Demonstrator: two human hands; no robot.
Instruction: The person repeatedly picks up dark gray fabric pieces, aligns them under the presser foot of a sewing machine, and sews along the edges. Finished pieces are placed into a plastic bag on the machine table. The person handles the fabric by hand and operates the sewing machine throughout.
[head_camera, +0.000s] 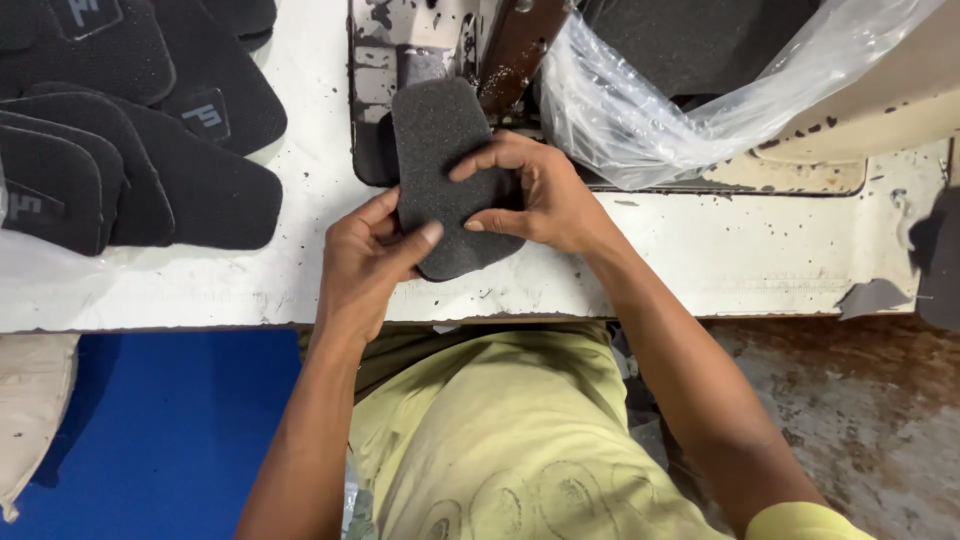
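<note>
One dark grey foam pad (440, 165), oblong with rounded corners, is held over the white counter (760, 255) by both hands. The left hand (368, 262) is closed on the pad's lower left edge, its thumb pressed flat on the top face and the other fingers hidden beneath. The right hand (535, 195) is closed on the pad's right side, its fingers (480, 160) curled over the top face and the thumb laid along the lower part. The far end of the pad lies on the worn metal plate (385, 60) of a sewing machine, just beside one brown machine part (515, 45) that slants down toward it.

To the right of the pad, one crumpled clear plastic bag (650, 110) is seen with dark material inside. To the left of the pad, well apart, a stack of black padded pieces (130, 130) lies overlapped on the counter; about six can be counted, and at least three bear a small grey patch. Below the pad, a yellow-green shirt (500, 430) is seen, with a blue surface (170, 430) to its left.
</note>
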